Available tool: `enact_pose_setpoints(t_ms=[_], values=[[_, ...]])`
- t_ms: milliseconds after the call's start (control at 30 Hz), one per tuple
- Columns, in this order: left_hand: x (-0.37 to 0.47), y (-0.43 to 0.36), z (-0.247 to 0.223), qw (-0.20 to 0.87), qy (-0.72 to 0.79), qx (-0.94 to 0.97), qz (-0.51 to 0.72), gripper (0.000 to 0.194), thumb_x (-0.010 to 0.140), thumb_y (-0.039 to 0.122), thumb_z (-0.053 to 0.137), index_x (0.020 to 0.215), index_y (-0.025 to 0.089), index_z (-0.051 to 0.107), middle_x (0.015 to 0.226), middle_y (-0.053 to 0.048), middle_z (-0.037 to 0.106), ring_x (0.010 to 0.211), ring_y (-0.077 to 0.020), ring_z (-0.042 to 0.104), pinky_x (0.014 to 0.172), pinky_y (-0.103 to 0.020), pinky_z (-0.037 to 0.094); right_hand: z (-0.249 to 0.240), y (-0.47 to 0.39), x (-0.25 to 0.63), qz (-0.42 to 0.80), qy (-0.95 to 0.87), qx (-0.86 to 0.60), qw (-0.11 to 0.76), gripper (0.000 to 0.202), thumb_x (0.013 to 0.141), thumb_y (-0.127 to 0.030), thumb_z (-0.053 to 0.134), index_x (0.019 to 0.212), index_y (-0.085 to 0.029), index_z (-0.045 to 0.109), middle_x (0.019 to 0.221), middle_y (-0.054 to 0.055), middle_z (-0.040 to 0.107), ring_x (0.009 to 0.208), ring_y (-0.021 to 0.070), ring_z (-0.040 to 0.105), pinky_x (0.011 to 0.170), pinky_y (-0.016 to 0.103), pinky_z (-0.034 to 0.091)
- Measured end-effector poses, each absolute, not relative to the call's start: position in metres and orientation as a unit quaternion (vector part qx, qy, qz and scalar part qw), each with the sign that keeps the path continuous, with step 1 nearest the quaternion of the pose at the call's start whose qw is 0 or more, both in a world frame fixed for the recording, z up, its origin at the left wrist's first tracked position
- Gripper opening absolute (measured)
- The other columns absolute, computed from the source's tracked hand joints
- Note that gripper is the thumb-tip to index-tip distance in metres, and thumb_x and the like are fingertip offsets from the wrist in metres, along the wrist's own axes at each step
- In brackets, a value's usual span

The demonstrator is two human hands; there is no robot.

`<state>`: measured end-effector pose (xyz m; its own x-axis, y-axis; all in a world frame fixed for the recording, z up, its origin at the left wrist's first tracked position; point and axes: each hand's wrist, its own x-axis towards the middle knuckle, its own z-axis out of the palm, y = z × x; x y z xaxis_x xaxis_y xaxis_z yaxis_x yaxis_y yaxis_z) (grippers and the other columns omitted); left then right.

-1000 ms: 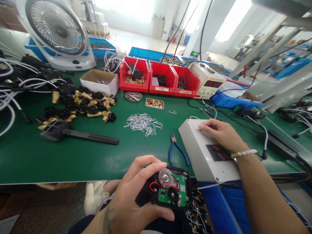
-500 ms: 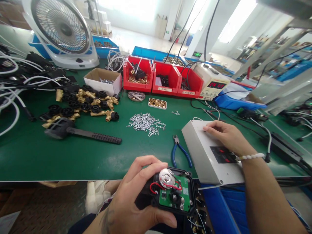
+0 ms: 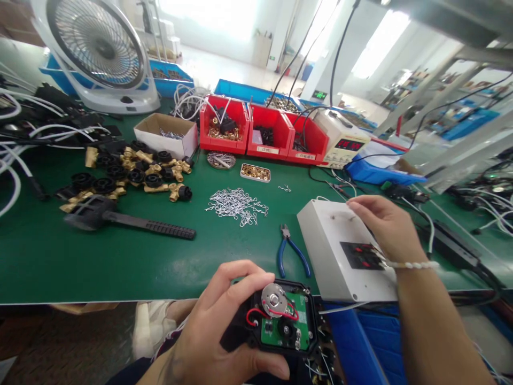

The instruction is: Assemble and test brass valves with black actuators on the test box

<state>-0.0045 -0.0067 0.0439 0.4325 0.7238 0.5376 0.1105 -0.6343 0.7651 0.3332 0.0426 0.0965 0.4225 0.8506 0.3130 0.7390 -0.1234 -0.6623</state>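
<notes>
"Where's the unit [image 3: 284, 316]?"

"In my left hand [image 3: 210, 326], clasped between thumb and fingers. The box [image 3: 331, 251] is under my right hand [image 3: 387, 224], whose grip I can't tell."

"Handling?"

"Probably light, stiff-shelled. I'd hold the rim [image 3: 315, 320]; the board [image 3: 269, 338] and red wires [image 3: 249, 315] look fragile."

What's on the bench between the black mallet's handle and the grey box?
Head view: blue-handled pliers lie between the mallet and the grey box. A pile of metal clips sits slightly farther back.
</notes>
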Motion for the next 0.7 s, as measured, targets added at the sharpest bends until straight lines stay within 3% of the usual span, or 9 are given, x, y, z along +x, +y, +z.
enact_pose_setpoints(t_ms=[133, 200, 300, 433, 700], values=[[-0.002, -0.007, 0.047, 0.247, 0.271, 0.809, 0.459, 0.058, 0.086, 0.050, 0.065, 0.129, 0.014, 0.049, 0.119, -0.007, 0.052, 0.111, -0.0157, 0.056, 0.103, -0.018, 0.046, 0.112, 0.006, 0.303, 0.006, -0.506, -0.731, 0.457, 0.020, 0.082, -0.040, 0.066, 0.088, -0.021, 0.069, 0.086, 0.004, 0.072, 0.078, 0.0151, 0.064, 0.075, 0.027, 0.049], [0.000, -0.007, 0.049, 0.202, 0.270, 0.818, 0.466, 0.056, 0.089, 0.049, 0.062, 0.129, 0.012, 0.048, 0.119, -0.008, 0.052, 0.114, -0.0154, 0.053, 0.108, -0.018, 0.042, 0.118, -0.021, 0.270, 0.027, -0.552, -0.720, 0.420, 0.009, 0.084, -0.034, 0.066, 0.083, -0.025, 0.070, 0.079, -0.001, 0.070, 0.071, 0.0115, 0.063, 0.066, 0.021, 0.049], [0.002, -0.006, 0.049, 0.152, 0.276, 0.826, 0.468, 0.050, 0.092, 0.047, 0.059, 0.125, 0.010, 0.051, 0.119, -0.008, 0.051, 0.115, -0.0149, 0.051, 0.111, -0.017, 0.035, 0.116, -0.055, 0.219, 0.094, -0.659, -0.631, 0.399, 0.011, 0.089, -0.026, 0.063, 0.079, -0.027, 0.067, 0.078, -0.004, 0.068, 0.071, 0.0094, 0.063, 0.064, 0.016, 0.050], [0.002, -0.006, 0.050, 0.110, 0.265, 0.838, 0.464, 0.044, 0.095, 0.042, 0.057, 0.123, 0.009, 0.052, 0.121, -0.008, 0.049, 0.117, -0.0164, 0.049, 0.114, -0.020, 0.032, 0.101, -0.071, 0.184, 0.153, -0.668, -0.607, 0.403, 0.011, 0.090, -0.019, 0.062, 0.091, -0.027, 0.069, 0.079, -0.004, 0.065, 0.072, 0.0090, 0.064, 0.064, 0.016, 0.051], [0.001, -0.005, 0.050, 0.074, 0.256, 0.845, 0.463, 0.036, 0.096, 0.038, 0.055, 0.118, 0.009, 0.055, 0.119, -0.007, 0.049, 0.116, -0.0165, 0.050, 0.114, -0.021, 0.032, 0.092, -0.069, 0.179, 0.171, -0.634, -0.606, 0.449, 0.010, 0.089, -0.020, 0.062, 0.093, -0.027, 0.068, 0.076, -0.004, 0.061, 0.068, 0.0099, 0.062, 0.059, 0.019, 0.051]])
